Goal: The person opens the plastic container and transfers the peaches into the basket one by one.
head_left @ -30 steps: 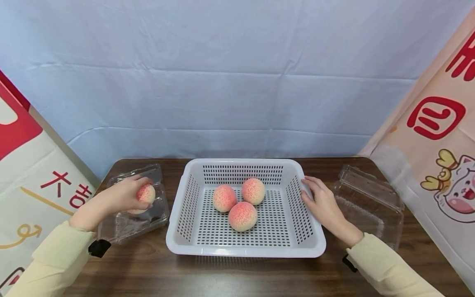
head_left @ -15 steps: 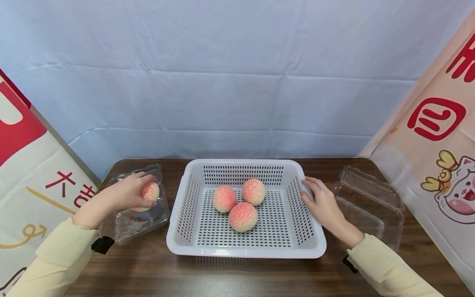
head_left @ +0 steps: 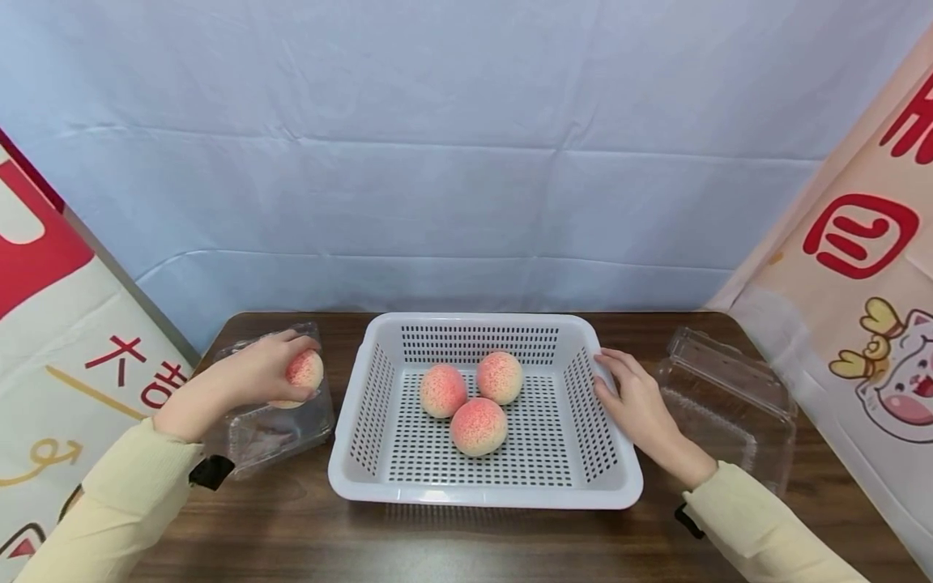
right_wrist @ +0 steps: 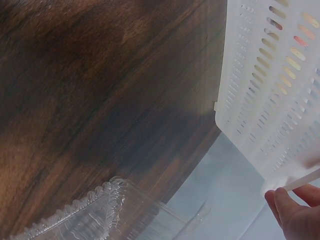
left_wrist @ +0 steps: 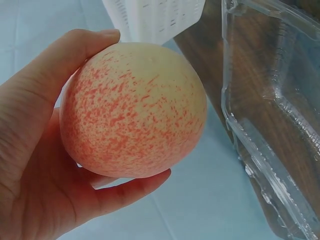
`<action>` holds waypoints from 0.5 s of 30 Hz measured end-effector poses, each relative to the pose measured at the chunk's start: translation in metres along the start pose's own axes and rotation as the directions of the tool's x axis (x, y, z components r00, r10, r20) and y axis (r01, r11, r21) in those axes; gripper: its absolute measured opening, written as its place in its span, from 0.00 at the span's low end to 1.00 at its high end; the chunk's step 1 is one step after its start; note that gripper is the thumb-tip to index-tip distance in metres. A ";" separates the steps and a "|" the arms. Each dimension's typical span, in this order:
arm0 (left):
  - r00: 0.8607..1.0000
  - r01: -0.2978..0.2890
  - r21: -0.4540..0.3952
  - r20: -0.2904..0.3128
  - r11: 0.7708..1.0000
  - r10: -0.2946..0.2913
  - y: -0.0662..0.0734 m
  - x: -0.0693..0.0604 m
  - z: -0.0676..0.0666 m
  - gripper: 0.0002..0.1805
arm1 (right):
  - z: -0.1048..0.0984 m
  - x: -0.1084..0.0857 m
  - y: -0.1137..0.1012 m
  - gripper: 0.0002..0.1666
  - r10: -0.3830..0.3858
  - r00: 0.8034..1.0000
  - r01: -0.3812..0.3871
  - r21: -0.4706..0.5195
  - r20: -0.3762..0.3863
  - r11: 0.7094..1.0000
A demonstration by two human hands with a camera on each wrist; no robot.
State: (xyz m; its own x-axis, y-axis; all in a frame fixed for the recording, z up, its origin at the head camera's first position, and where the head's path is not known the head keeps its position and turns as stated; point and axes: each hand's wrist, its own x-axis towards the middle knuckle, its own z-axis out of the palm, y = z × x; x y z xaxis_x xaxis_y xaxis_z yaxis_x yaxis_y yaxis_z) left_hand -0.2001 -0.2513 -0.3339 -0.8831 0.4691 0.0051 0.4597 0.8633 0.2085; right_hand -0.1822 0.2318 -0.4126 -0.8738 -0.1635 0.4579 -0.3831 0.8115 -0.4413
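My left hand (head_left: 255, 372) holds a round pink-and-cream peach (left_wrist: 135, 110) over the left clear plastic clamshell box (head_left: 277, 437). In the left wrist view, the thumb and fingers curl round the peach, which is apart from the box. Three similar peaches, one left (head_left: 443, 390), one right (head_left: 500, 377) and one in front (head_left: 478, 427), lie together inside the white perforated basket (head_left: 481, 494). My right hand (head_left: 637, 405) grips the basket's right rim, its fingertips over the edge. The right wrist view shows fingers (right_wrist: 285, 202) at that rim.
A second clear clamshell box (head_left: 729, 405), lid open, lies right of the basket, beside my right forearm. Both boxes and the basket stand on a dark wooden table (head_left: 437, 542). A pale blue cloth (head_left: 466, 162) hangs behind, with printed banners at both sides.
My left hand has moved slightly to the right with the peach in its grip. The right hand and the basket stay in place.
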 end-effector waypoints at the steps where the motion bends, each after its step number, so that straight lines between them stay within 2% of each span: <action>1: 1.000 0.001 -0.004 0.004 1.000 -0.001 0.001 0.000 0.000 0.31 | 0.000 0.000 0.000 0.22 -0.001 1.000 0.001 0.001 -0.002 1.000; 9: 1.000 -0.030 -0.008 -0.004 1.000 0.030 0.005 0.005 -0.003 0.30 | 0.000 0.000 0.000 0.21 -0.016 1.000 0.016 0.001 -0.024 1.000; 15: 1.000 -0.027 -0.004 -0.005 1.000 0.027 0.010 0.008 -0.005 0.31 | 0.000 0.000 0.001 0.21 -0.022 0.999 0.022 -0.002 -0.027 1.000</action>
State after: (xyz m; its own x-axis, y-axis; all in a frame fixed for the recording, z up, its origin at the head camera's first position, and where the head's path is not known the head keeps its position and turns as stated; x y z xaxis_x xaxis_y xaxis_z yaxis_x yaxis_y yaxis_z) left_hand -0.2029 -0.2395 -0.3266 -0.8708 0.4913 0.0155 0.4831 0.8495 0.2119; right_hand -0.1825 0.2321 -0.4132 -0.8567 -0.1662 0.4884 -0.4017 0.8088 -0.4295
